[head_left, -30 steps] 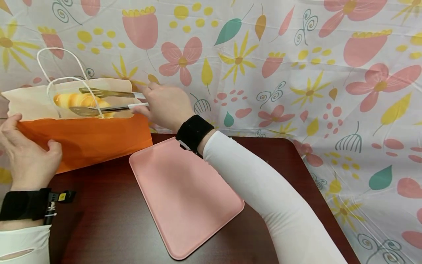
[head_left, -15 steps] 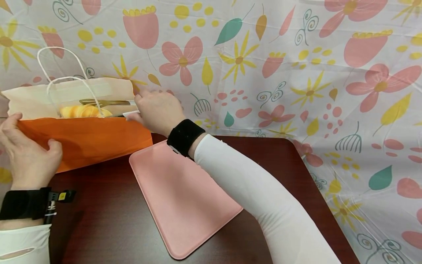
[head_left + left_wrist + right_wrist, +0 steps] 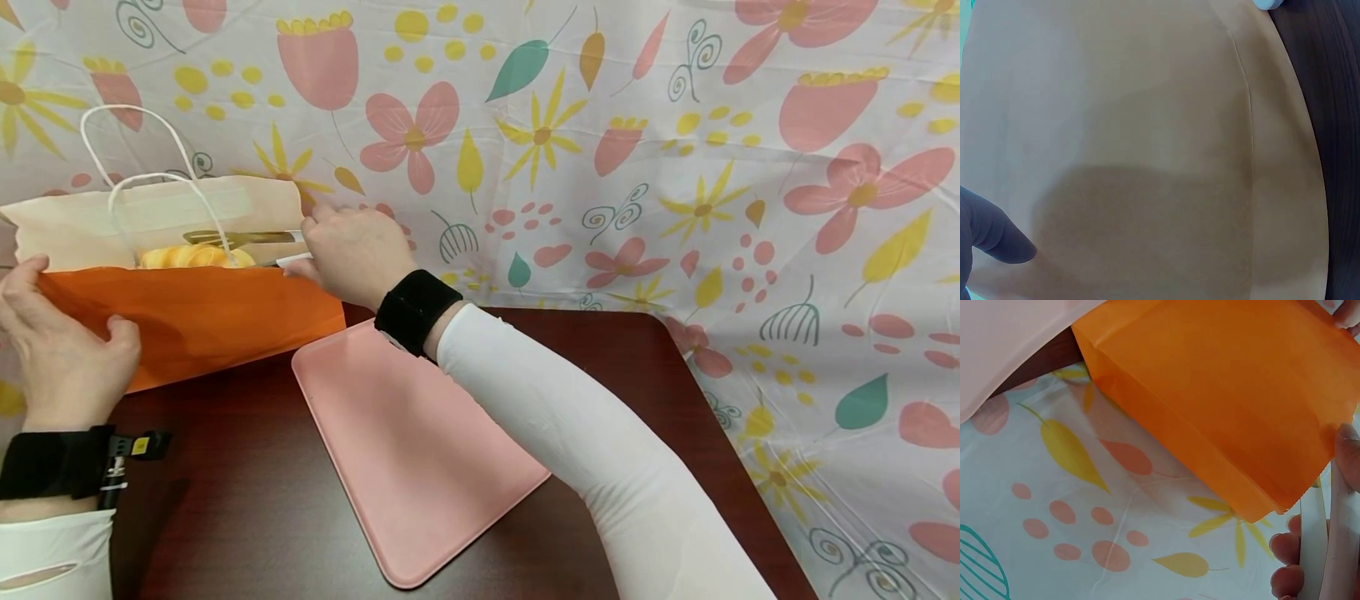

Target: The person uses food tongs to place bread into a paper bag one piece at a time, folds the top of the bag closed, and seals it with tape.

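Observation:
An orange paper bag (image 3: pixel 217 321) with white cord handles stands at the back left of the table. At its left side, my left hand (image 3: pixel 71 358) grips the edge, the thumb lying on the front face. Over the bag's right end, my right hand (image 3: pixel 356 254) holds a pair of tongs by their white handles, which also show in the right wrist view as tongs (image 3: pixel 1313 544). The tongs' metal ends reach inside the mouth, beside a yellow ridged bread roll (image 3: pixel 191 257). Whether they touch the roll is hidden by the front wall, which covers its lower part.
A pink tray (image 3: pixel 420 450) lies on the dark wooden table (image 3: pixel 247 500), just right of the bag and under my right forearm. A flower-printed cloth (image 3: pixel 540 192) hangs behind the table and along its right side.
My right hand has moved left and slightly down with the tongs. The bread roll has sunk lower into the bag, with less of it showing. The left hand stays in place.

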### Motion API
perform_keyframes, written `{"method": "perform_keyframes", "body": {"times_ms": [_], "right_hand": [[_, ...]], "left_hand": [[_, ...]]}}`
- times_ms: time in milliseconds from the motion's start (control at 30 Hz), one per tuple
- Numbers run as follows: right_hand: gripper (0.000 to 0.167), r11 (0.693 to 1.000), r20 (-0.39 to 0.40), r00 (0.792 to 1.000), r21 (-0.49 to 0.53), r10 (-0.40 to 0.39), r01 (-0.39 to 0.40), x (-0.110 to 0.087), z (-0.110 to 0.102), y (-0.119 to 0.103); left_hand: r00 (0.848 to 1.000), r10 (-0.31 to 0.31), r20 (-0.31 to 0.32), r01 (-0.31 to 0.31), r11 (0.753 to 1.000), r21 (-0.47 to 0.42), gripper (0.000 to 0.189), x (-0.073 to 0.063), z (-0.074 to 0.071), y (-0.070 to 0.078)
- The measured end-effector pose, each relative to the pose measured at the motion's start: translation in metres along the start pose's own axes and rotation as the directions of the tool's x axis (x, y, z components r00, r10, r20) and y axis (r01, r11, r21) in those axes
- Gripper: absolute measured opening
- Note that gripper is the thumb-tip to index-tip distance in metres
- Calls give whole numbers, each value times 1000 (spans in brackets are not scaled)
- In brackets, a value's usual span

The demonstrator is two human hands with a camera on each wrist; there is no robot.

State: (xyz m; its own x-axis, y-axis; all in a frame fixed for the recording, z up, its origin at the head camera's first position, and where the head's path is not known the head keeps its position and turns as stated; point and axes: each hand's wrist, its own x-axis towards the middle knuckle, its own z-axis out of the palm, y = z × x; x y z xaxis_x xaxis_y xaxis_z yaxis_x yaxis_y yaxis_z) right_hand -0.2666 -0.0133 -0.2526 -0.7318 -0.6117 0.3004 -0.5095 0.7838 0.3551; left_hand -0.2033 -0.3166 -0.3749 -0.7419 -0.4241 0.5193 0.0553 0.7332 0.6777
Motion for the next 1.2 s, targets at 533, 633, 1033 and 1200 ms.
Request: {"method": "perform_keyframes", "body": {"times_ms": [533, 633, 1033, 1200], "right_hand": [[58, 1000, 54, 998, -11, -25, 25, -2, -4, -1], [60, 999, 48, 998, -14, -31, 31, -2, -3, -1], [61, 1000, 3, 1000, -9, -28, 28, -7, 1, 1], [62, 1000, -11, 1000, -12, -26, 26, -8, 3, 1]], "left_hand": [[999, -30, 18, 30, 999, 17, 81, -1, -1, 2], [999, -32, 19, 32, 999, 21, 82, -1, 0, 3], [999, -33, 25, 33, 999, 23, 81, -1, 2, 5], [999, -31, 21, 31, 999, 17, 81, -1, 2, 4]]}}
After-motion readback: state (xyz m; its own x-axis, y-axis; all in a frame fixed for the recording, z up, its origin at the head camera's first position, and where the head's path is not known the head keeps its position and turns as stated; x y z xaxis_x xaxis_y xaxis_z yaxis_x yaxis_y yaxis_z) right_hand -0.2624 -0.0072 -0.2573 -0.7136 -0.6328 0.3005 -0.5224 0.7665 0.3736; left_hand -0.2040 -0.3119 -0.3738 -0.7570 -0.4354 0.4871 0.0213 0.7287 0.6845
